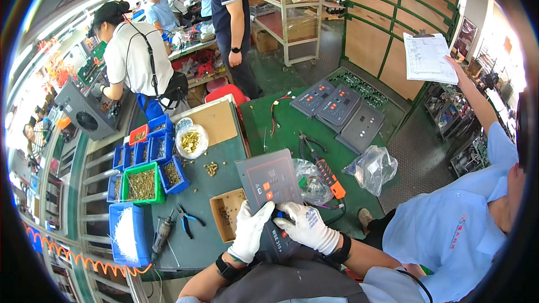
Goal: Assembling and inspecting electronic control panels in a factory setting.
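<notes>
the fingers of the left hand (251,231) were clamped on the left side of a grey control panel (276,186); those of the right hand (309,228) were bent at a small dark blue part (279,214) against its face, and we could not tell whether they pinched it. the panel was tilted up in front of the body, over the near side of the tabletop (259,113). we judged a slip the first danger: white gloves could have dulled the feel of so small a part, and a hard push against a weak left grip could have twisted the panel or scuffed its printed face.

just left of it, an open cardboard box (214,217) held small pieces; a low swing of the panel could have tipped it. beyond the box, loose brass pieces (211,169) could have scratched anything laid over them. on the other side, a crumpled clear bag (312,184) and an orange-and-black hand tool (329,177) could have snagged or marked a panel put down carelessly. farther left, we saw blue-handled pliers (190,222) that a forearm could have knocked. a co-worker (443,219) stood close on our right, where a bump could have jolted the grip.
</notes>
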`<state>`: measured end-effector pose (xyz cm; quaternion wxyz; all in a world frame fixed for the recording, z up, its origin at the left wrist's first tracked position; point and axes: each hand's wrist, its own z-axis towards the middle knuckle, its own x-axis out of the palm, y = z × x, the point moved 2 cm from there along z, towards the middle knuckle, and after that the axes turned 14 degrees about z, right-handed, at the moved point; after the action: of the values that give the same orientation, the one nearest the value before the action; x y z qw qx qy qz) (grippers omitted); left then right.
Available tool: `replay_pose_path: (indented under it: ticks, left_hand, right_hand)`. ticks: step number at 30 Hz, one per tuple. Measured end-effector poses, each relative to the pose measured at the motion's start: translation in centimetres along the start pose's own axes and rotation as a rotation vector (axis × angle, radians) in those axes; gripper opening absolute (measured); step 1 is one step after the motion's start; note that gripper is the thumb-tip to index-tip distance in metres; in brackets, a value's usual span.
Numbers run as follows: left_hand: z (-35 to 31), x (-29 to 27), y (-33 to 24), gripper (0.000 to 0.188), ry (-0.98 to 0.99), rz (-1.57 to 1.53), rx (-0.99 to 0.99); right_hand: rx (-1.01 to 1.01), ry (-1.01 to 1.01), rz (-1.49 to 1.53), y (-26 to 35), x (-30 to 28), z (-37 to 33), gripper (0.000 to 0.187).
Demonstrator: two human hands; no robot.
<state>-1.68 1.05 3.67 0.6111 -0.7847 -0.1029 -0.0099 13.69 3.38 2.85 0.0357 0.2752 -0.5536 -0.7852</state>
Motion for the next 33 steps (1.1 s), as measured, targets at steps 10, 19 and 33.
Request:
replay_pose_path:
  ticks: [10,19,33]
  left_hand:
    - [0.1,-0.1,0.6,0.038,-0.033,0.065,0.012]
    - [0.9,-0.8,1.9,0.036,0.020,-0.132,-0.076]
    - [-0.7,-4.5,4.4,0.045,0.424,-0.229,-0.263]
  right_hand:
    - [0.022,-0.003,0.075,-0.7,-0.2,0.1,0.035]
    - [0.361,-0.396,0.582,-6.4,-3.7,-1.1,0.044]
    - [0.412,-0.188,0.878,0.3,1.2,-7.5,0.074]
